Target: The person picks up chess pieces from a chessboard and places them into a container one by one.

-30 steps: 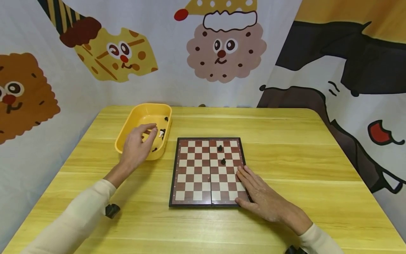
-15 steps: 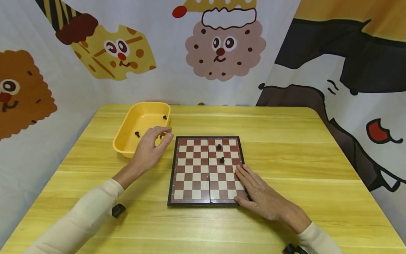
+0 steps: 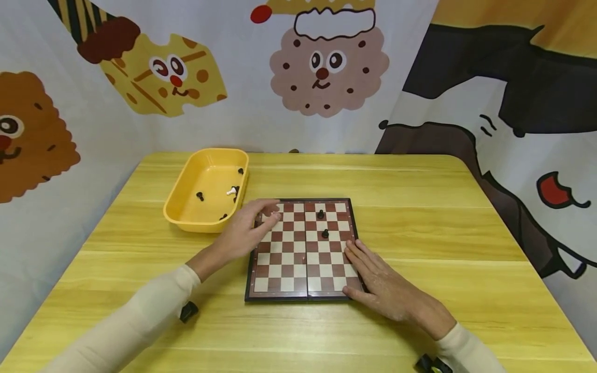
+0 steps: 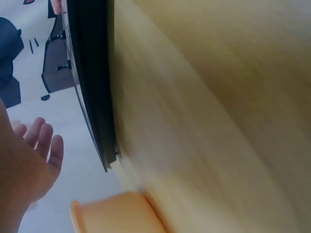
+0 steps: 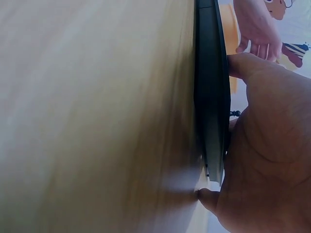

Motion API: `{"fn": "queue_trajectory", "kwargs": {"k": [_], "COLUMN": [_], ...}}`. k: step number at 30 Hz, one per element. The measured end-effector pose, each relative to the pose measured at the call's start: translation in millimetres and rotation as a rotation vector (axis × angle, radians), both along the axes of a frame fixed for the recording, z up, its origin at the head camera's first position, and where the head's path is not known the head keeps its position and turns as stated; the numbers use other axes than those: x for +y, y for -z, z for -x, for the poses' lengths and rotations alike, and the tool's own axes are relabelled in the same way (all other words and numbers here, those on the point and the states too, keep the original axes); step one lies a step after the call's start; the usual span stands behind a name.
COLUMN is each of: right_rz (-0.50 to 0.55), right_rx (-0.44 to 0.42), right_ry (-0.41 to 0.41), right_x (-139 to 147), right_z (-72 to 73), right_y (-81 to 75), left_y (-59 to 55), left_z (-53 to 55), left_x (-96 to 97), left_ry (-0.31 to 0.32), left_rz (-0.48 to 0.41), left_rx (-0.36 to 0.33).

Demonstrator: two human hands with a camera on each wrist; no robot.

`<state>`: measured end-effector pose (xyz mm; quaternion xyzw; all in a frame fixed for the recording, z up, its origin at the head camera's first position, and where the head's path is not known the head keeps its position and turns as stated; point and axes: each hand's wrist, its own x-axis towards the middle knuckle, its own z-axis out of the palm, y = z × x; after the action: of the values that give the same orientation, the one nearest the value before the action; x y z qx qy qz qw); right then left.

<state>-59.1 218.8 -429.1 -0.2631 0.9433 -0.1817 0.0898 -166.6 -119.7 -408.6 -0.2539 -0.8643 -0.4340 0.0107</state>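
Observation:
A folding magnetic chessboard (image 3: 282, 272) lies on the table, with two black chess pawns (image 3: 321, 214) standing on its right half. My left hand (image 3: 240, 233) hovers over the board's upper left corner, thumb and fingers bent toward one another; I cannot tell whether a small piece is between the tips. In the left wrist view the left hand (image 4: 29, 165) shows bent fingers, away from the board's dark edge (image 4: 92, 73). Along the right border rests my right hand (image 3: 382, 285), fingers extended over the squares. The right wrist view shows that hand (image 5: 272, 141) against the board's side.
Left of the board stands a yellow plastic tray (image 3: 169, 211), holding several black pieces (image 3: 200, 196) and a white one (image 3: 231, 191). The wooden table (image 3: 420, 207) reaches back to a curtain (image 3: 252, 124) printed with cartoon food. Dark wrist cameras (image 3: 188, 312) hang under both sleeves.
My left hand has moved right, from above the yellow tray to the board's upper left corner. The right hand stays on the board's edge, and both black pawns stay in place.

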Motion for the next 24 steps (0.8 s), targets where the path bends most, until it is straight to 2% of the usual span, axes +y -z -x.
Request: {"fn": "queue_trajectory", "kwargs": {"k": [4, 10, 18, 21, 24], "right_rz": [0.002, 0.005, -0.004, -0.002, 0.002], "right_rx": [0.003, -0.003, 0.009, 0.007, 0.005], "right_ry": [0.004, 0.007, 0.004, 0.003, 0.002], "right_x": [-0.2, -1.2, -0.9, -0.6, -0.2], "right_z": [-0.2, 0.2, 0.4, 0.2, 0.0], "right_y": [-0.2, 0.6, 2.0, 2.0, 1.5], "left_y": [-0.6, 0.5, 7.6, 10.8, 13.4], "left_z": [2.9, 5.7, 8.1, 8.6, 9.2], "left_x": [12.2, 28.9, 50.9, 58.4, 65.7], "left_ry": [0.017, 0.043, 0.143, 0.191, 0.230], "left_rz": [-0.008, -0.003, 0.088, 0.099, 0.118], "left_rx": [0.000, -0.048, -0.068, -0.100, -0.098]}}
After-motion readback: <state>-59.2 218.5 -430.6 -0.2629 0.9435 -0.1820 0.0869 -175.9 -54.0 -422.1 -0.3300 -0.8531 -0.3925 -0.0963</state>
